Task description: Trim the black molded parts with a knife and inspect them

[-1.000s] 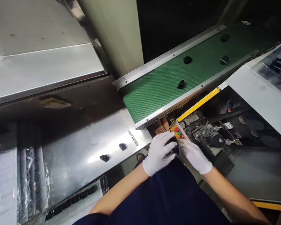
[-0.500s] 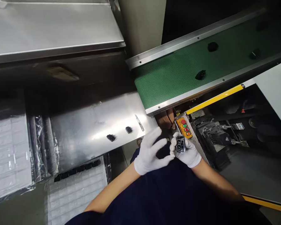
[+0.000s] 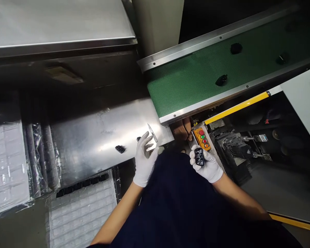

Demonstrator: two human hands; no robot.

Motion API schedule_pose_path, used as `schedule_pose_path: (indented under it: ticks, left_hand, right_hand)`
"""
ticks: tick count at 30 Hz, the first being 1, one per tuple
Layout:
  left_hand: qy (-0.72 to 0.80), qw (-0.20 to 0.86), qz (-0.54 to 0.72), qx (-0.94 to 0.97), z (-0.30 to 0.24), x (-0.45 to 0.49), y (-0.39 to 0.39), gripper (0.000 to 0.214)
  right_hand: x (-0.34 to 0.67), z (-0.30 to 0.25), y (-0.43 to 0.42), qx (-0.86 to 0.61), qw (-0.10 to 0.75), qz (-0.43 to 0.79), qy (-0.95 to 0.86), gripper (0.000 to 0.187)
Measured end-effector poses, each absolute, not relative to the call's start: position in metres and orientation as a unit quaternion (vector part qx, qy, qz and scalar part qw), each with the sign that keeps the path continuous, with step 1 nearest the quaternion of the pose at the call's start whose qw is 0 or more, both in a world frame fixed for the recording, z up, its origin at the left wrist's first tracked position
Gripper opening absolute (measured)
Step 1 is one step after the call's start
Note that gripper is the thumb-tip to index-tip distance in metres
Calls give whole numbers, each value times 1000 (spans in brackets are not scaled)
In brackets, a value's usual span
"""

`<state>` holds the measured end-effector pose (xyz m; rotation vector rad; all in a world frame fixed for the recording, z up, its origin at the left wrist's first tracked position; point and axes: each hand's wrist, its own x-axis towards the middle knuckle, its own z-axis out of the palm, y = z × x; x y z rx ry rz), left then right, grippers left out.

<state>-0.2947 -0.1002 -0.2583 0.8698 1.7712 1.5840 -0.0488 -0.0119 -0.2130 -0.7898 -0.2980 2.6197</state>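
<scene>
The black part [image 3: 199, 156] sits below the near end of the green conveyor belt [image 3: 186, 86], off the belt, held upright with its face of round openings toward the camera. The right hand [image 3: 207, 166], in a white glove, is closed around it, with the fingers wrapped on its sides and back.

Between the part and the belt's end is an orange button box [image 3: 202, 138] with red and green buttons, just beside the gloved knuckles.

The left hand [image 3: 144, 159], also gloved, is below and left of the belt's end. It is empty, with fingers spread wide, and is raised over the edge of a steel plate [image 3: 93, 144]. A small black piece [image 3: 138, 139] shows partly behind its fingertips; whether they touch cannot be told. A loose black piece [image 3: 120, 149] lies further left on the plate. A narrow metal strip [image 3: 153, 133] lies on the plate nearest the belt's corner.

Three black pieces ride on the belt itself, well apart [image 3: 221, 80] [image 3: 236, 48] [image 3: 281, 58].

A yellow bar [image 3: 237, 107] runs under the belt's near rail. Wrapped trays [image 3: 80, 213] lie far to the lower left of the belt.
</scene>
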Motion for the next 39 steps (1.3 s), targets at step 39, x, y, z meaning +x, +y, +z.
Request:
schedule_pose_path:
  ticks: [39]
  left_hand:
    - [744, 442, 333, 374, -272, -252, -105, 51]
  right_hand:
    - [272, -190, 200, -727, -145, 135, -657, 40]
